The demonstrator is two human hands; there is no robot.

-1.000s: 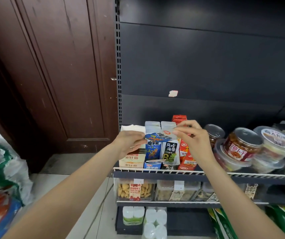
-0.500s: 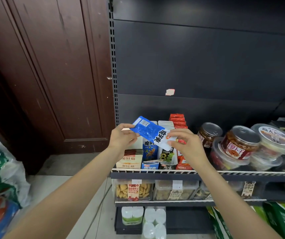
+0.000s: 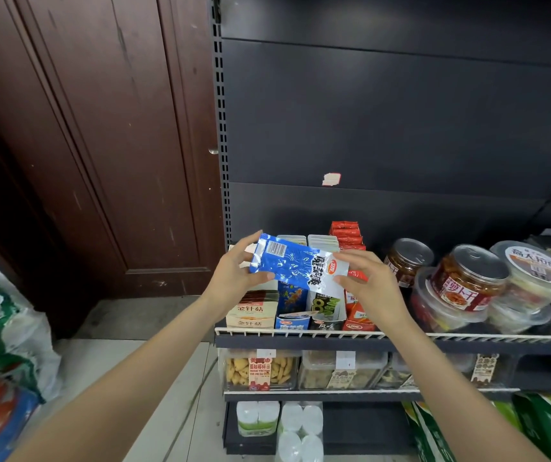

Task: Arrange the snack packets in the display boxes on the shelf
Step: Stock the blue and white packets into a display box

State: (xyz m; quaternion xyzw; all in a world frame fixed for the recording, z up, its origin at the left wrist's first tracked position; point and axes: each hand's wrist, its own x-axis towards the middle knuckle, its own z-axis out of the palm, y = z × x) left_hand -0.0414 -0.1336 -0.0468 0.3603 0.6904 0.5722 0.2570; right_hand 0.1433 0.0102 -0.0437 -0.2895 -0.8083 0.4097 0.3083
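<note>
Dark shelving backs your work: your left hand [image 3: 234,275] pinches the blue packet [image 3: 295,266] at its barcode end, your right hand [image 3: 367,285] its white end; it lies crosswise, tilted, directly above the blue display box [image 3: 292,320].

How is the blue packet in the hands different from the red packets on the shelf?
The blue packet is one packet, held in the air by the left hand and right hand; the red packets are many, stacked in a row in their display box. The blue packet lies tilted and sideways, showing a barcode; the red packets stand upright, showing only their top edges. The blue packet has a white end; the red packets look all red. Both are shiny snack packets.
</note>
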